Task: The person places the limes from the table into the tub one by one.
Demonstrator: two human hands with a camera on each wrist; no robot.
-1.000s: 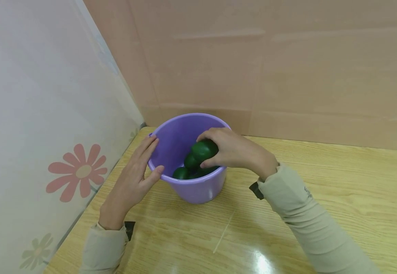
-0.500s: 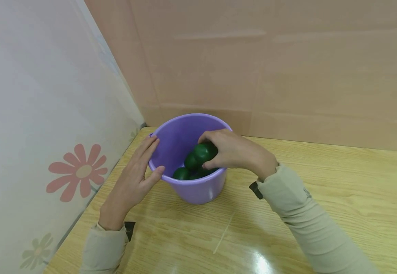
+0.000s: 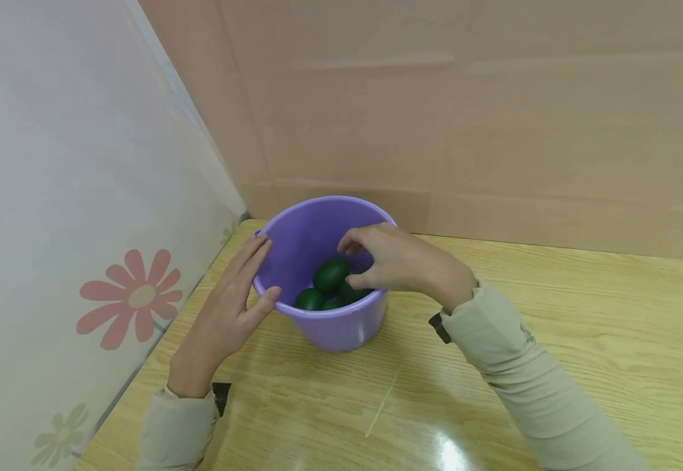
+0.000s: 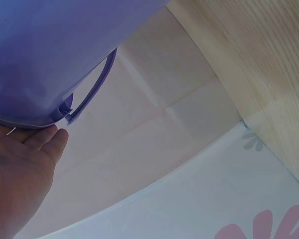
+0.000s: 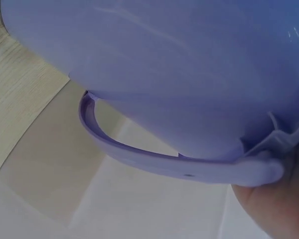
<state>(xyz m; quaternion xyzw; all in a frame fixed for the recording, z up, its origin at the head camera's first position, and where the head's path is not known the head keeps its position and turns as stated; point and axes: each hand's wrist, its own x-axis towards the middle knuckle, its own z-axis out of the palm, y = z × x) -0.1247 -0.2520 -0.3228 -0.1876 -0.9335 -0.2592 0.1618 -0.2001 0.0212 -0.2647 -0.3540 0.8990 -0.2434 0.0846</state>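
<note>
A purple bucket (image 3: pixel 343 330) stands upright on the wooden table, with several smooth dark green avocados (image 3: pixel 332 275) lying at its bottom. My left hand (image 3: pixel 224 314) rests on the bucket's left rim, its fingers fairly straight and the thumb spread apart toward the front. In the left wrist view, the left fingertips (image 4: pixel 60 139) show at the rim beside a handle joint. My right hand (image 3: pixel 403 258) reaches over the right rim into the bucket, above the avocados. A gap shows between its thumb and bent fingers, with nothing held there. The hand's underside is partly hidden.
The bucket's purple handle (image 5: pixel 154 164) hangs along its outside in the right wrist view. A brown wall (image 3: pixel 436 131) rises behind the table (image 3: pixel 553 314), and a pale wall (image 3: pixel 82 163) with printed flowers stands at the left.
My right hand has let go of an avocado, which has dropped out of its fingers to the others in the bucket. My left hand has stayed on the rim.
</note>
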